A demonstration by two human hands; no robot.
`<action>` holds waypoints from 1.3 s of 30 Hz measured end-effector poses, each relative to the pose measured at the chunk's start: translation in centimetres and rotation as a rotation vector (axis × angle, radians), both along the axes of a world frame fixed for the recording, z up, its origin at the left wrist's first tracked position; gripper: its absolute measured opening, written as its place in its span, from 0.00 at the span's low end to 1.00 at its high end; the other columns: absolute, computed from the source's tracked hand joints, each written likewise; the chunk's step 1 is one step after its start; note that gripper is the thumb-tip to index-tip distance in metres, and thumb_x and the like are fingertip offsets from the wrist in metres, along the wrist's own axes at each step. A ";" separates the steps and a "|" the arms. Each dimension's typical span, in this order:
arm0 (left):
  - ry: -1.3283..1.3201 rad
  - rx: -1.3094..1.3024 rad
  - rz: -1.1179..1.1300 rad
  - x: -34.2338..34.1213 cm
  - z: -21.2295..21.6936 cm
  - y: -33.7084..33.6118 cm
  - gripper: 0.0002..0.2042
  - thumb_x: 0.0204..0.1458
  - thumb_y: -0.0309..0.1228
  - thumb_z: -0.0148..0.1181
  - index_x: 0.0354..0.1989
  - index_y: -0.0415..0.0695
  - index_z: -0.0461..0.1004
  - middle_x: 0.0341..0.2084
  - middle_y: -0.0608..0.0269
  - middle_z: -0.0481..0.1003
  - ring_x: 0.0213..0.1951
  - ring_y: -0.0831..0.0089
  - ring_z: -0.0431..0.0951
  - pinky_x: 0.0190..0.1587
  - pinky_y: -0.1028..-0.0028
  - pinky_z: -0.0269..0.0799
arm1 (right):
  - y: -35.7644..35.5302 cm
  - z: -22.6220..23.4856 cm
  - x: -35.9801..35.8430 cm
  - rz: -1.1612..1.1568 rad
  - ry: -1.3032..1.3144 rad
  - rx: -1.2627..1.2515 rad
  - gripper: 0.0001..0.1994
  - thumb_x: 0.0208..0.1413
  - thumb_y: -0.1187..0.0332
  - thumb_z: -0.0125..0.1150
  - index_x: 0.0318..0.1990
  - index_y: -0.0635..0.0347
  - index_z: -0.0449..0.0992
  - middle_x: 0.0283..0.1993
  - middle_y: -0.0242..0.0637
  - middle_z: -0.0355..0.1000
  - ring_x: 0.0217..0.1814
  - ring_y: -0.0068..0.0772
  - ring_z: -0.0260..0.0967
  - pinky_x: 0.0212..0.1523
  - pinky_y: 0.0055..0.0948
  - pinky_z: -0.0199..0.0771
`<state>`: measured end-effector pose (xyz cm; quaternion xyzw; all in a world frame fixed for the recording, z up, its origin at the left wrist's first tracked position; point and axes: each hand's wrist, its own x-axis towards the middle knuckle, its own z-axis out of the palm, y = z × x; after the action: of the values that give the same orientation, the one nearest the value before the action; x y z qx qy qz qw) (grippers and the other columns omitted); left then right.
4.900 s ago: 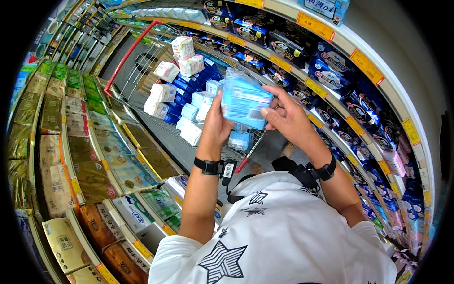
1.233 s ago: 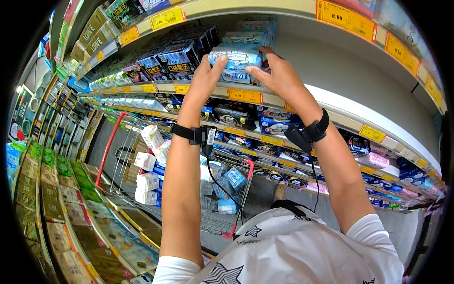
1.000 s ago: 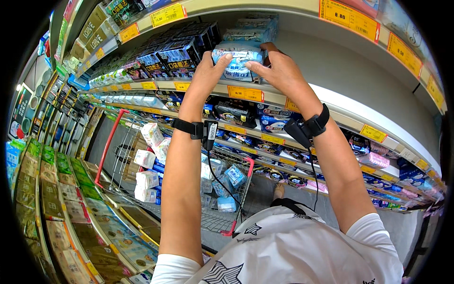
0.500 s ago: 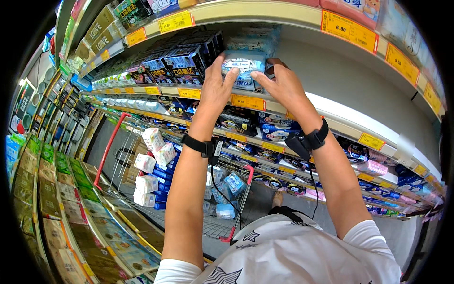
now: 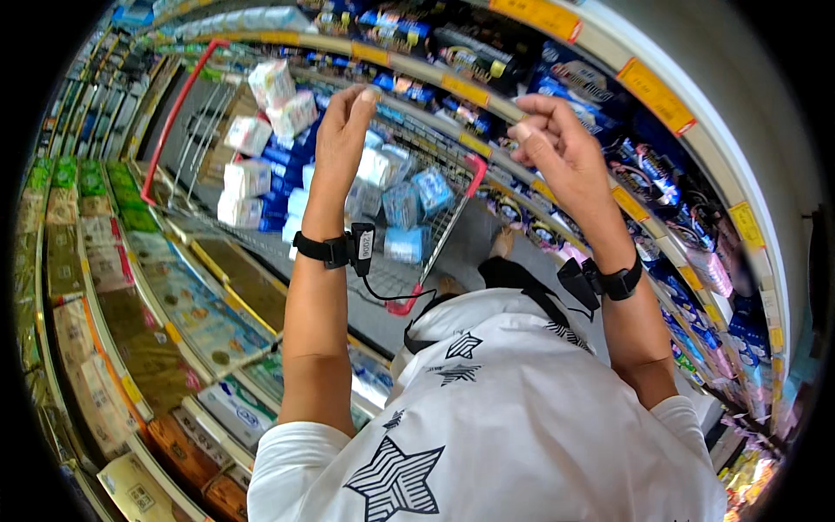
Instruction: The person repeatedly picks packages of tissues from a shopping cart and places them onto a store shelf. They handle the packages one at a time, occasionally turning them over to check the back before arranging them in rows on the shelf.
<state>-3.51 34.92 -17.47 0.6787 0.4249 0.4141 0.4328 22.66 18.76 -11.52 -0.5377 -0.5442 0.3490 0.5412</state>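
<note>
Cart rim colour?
Red, seen best in the head view: the shopping cart's rim.

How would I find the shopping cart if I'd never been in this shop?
Look down the aisle between the shelves. Below the two raised hands, the left hand and right hand, stands the cart. It is the only wire basket with a red rim, piled with white and blue packs.

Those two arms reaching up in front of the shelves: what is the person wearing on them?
Both forearms are bare below short white sleeves of a star-printed shirt. The left hand has a black wrist strap carrying a small black box, with a thin black cable looping down toward the chest. The right hand has a similar black strap and box.
</note>
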 end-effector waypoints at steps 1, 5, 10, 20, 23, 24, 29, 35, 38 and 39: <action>0.037 -0.115 0.038 -1.3 -2.1 -0.5 0.26 0.63 0.50 0.57 0.55 0.37 0.73 0.45 0.58 0.78 0.48 0.70 0.78 0.49 0.71 0.72 | -0.3 -1.5 -0.5 0.021 0.037 -0.114 0.15 0.65 0.68 0.59 0.56 0.66 0.69 0.36 0.29 0.71 0.35 0.18 0.72 0.39 0.21 0.73; 0.230 -0.372 0.034 -5.3 -11.5 -2.4 0.22 0.61 0.47 0.59 0.48 0.36 0.75 0.35 0.60 0.79 0.38 0.71 0.78 0.42 0.71 0.72 | -0.6 -6.8 -2.0 0.118 0.031 -0.372 0.16 0.65 0.67 0.58 0.56 0.64 0.70 0.35 0.30 0.71 0.34 0.20 0.73 0.35 0.21 0.73; 0.604 -0.343 0.014 -6.6 -23.3 -4.2 0.23 0.59 0.46 0.61 0.51 0.36 0.75 0.38 0.49 0.81 0.42 0.58 0.82 0.45 0.64 0.75 | -0.6 -10.8 -2.8 0.160 0.109 -0.565 0.17 0.64 0.65 0.58 0.57 0.62 0.70 0.37 0.31 0.72 0.34 0.19 0.73 0.34 0.21 0.72; 0.966 -0.480 0.008 -2.2 -30.4 -3.5 0.23 0.60 0.37 0.56 0.60 0.40 0.65 0.46 0.38 0.78 0.50 0.42 0.77 0.50 0.50 0.73 | 0.0 -12.8 -0.5 0.189 0.131 -0.709 0.17 0.64 0.65 0.57 0.57 0.63 0.69 0.40 0.35 0.73 0.34 0.21 0.73 0.35 0.21 0.72; 1.080 -0.509 0.003 -2.2 -32.0 -3.2 0.16 0.61 0.34 0.52 0.56 0.44 0.67 0.47 0.42 0.78 0.50 0.44 0.79 0.50 0.51 0.75 | 0.4 -12.8 0.4 0.195 0.112 -0.746 0.17 0.64 0.66 0.57 0.57 0.64 0.69 0.39 0.35 0.73 0.35 0.22 0.73 0.35 0.21 0.72; 1.071 -0.506 0.018 -2.1 -32.6 -3.2 0.16 0.61 0.34 0.52 0.56 0.44 0.66 0.47 0.42 0.78 0.49 0.44 0.79 0.49 0.51 0.75 | 0.5 -12.8 0.6 0.196 0.098 -0.764 0.17 0.64 0.66 0.58 0.57 0.64 0.69 0.39 0.34 0.73 0.35 0.22 0.73 0.35 0.22 0.72; 1.103 -0.453 0.038 -1.1 -31.9 -2.8 0.15 0.61 0.33 0.51 0.55 0.43 0.67 0.45 0.43 0.78 0.46 0.44 0.80 0.46 0.51 0.76 | 0.8 -13.5 1.5 0.194 0.108 -0.782 0.16 0.64 0.67 0.58 0.56 0.64 0.70 0.39 0.34 0.73 0.36 0.22 0.74 0.36 0.22 0.74; 1.200 -0.363 -0.034 -1.7 -33.1 -3.0 0.14 0.61 0.31 0.52 0.54 0.44 0.69 0.44 0.47 0.79 0.45 0.47 0.81 0.43 0.51 0.78 | 1.0 -13.2 1.2 0.225 0.081 -0.775 0.16 0.64 0.66 0.58 0.55 0.63 0.70 0.40 0.34 0.74 0.37 0.23 0.75 0.37 0.22 0.75; 1.154 -0.343 0.018 -1.8 -32.9 -3.1 0.13 0.61 0.29 0.51 0.53 0.44 0.69 0.44 0.48 0.79 0.44 0.47 0.81 0.43 0.51 0.78 | 0.7 -13.6 1.1 0.238 0.090 -0.772 0.15 0.64 0.67 0.58 0.55 0.63 0.70 0.41 0.34 0.73 0.37 0.23 0.75 0.37 0.22 0.75; 1.128 -0.344 0.050 -1.9 -32.9 -3.1 0.13 0.61 0.29 0.51 0.53 0.44 0.69 0.44 0.48 0.79 0.44 0.47 0.81 0.42 0.51 0.78 | 0.7 -13.7 1.0 0.243 0.092 -0.772 0.15 0.64 0.67 0.57 0.55 0.63 0.70 0.41 0.34 0.73 0.37 0.23 0.75 0.37 0.22 0.75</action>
<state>-5.40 31.78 -50.32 0.7041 0.6662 -0.0757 0.2338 23.62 19.41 -25.19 -0.6170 -0.4082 0.6127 0.2781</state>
